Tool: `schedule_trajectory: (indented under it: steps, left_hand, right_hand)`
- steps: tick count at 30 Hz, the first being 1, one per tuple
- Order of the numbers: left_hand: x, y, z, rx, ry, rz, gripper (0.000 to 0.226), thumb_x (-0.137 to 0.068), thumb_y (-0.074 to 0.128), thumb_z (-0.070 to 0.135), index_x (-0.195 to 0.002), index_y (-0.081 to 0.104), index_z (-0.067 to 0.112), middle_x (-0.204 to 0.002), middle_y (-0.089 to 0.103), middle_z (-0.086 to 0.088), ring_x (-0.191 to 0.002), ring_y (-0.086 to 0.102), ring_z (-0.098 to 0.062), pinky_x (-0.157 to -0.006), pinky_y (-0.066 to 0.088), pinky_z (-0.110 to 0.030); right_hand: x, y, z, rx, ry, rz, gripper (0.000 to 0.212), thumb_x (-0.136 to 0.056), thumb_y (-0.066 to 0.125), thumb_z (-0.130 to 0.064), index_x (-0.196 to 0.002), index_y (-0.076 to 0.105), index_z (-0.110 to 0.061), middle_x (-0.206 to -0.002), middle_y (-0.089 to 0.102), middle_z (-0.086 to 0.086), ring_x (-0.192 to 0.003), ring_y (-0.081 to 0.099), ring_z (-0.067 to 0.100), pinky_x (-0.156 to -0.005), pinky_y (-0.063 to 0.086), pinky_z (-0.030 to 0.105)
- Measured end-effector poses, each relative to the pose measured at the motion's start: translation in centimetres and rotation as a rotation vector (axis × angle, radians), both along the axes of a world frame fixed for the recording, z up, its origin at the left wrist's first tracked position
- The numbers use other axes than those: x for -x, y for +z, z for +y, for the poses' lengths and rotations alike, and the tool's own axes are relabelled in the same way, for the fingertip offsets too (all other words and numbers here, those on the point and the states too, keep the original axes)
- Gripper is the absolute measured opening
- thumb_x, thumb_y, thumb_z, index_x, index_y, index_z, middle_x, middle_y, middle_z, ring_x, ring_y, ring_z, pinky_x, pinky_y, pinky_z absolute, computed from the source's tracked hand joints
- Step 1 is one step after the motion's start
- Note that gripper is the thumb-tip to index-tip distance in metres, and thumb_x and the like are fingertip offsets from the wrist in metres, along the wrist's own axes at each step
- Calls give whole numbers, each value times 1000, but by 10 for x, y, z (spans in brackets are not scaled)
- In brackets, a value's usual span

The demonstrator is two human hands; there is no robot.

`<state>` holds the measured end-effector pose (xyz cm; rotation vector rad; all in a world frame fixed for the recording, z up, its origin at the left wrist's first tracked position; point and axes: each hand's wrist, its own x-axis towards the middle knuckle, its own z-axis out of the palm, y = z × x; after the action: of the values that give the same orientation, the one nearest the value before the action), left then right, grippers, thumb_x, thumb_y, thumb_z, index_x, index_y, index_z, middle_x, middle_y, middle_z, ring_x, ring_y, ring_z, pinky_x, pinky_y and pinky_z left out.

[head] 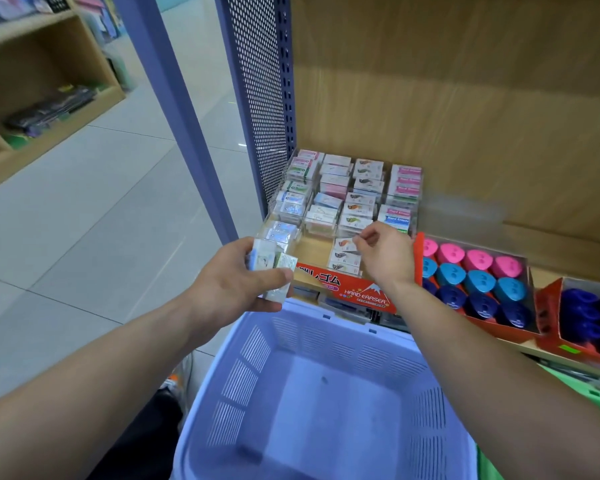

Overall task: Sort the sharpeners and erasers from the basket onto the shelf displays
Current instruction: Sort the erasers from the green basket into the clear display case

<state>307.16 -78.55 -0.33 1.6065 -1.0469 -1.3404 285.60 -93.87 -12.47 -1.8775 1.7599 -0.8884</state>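
Stationery shop: stocked eraser display point(343, 202), sharpener trays point(478, 282), aisle shelving point(49, 81).

Bright even light, blurred warped edges

basket point(326, 348) before shelf point(465, 116) | eraser display point(361, 292) left of sharpener tray point(499, 329), seemingly touching

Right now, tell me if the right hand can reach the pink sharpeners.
Probably yes. The right hand, pinching an eraser, is left of the pink sharpeners, which lie uncovered in their open tray with nothing between, though it must release the eraser first.
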Motion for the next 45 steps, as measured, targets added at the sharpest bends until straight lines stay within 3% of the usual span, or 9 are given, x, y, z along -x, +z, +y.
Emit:
schedule_trajectory:
  steps: [4,10,14,18,23,28,35,39,45]
  left_hand:
    - [1,-2,1,-3,20,4,30,-85,78,10,-113,65,11,-97,75,-9,-86,74,-21,-66,60,-31]
    - [6,3,-3,20,14,50,28,-86,78,11,-112,68,12,-99,76,-5,-87,73,-18,-65,59,-27]
    - [14,4,-3,32,20,79,27,-85,78,8,-108,65,16,-94,76,-3,-86,75,-21,-63,60,-28]
    - [24,9,0,62,6,143,29,-83,78,5,-105,64,18,-86,76,3,-81,75,-16,-62,60,-29]
    - [34,13,5,75,-15,184,30,-79,80,5,-102,65,17,-86,76,1,-83,75,-18,-62,60,-30]
    - [35,13,5,78,-33,249,25,-84,75,3,-102,64,17,-82,76,5,-80,75,-17,-64,59,-25]
    - [34,14,3,62,-49,221,29,-84,75,-3,-104,63,14,-78,75,4,-75,74,-14,-64,59,-25]
    - [33,11,2,54,-37,162,28,-85,75,-1,-105,64,13,-78,74,4,-74,73,-15,-65,60,-26]
    - [21,8,4,21,-26,34,29,-88,74,2,-110,59,13,-88,74,-6,-80,76,-24,-62,60,-29]
  right_hand:
    - [-1,-2,5,40,86,145,13,-95,64,-22,-99,73,-13,-97,62,4,-83,62,20,-78,57,42]
    - [7,26,29,-1,129,28,28,-98,57,-16,-123,69,-14,-117,60,1,-92,62,14,-93,52,32]
    - [8,69,69,-152,245,-302,19,-98,59,-12,-104,74,-23,-90,73,-7,-78,66,5,-76,55,29]
    - [-2,99,107,-350,411,-635,24,-99,55,-3,-111,71,-18,-89,75,5,-71,66,16,-65,53,31]
    - [-7,111,118,-411,421,-730,9,-93,69,-12,-102,71,-15,-78,68,1,-70,64,17,-63,53,28]
    - [-1,116,115,-605,367,-953,3,-96,62,-7,-99,64,-9,-84,71,5,-76,67,22,-68,56,33]
    - [7,115,115,-644,316,-1027,8,-97,61,-7,-105,61,-6,-90,71,16,-71,69,22,-64,58,28]
    - [10,111,113,-591,381,-930,30,-94,63,2,-120,64,-14,-91,70,16,-75,71,26,-71,60,31]
    - [14,99,106,-557,305,-721,15,-86,75,-1,-99,70,-7,-82,74,8,-70,69,19,-61,58,27]
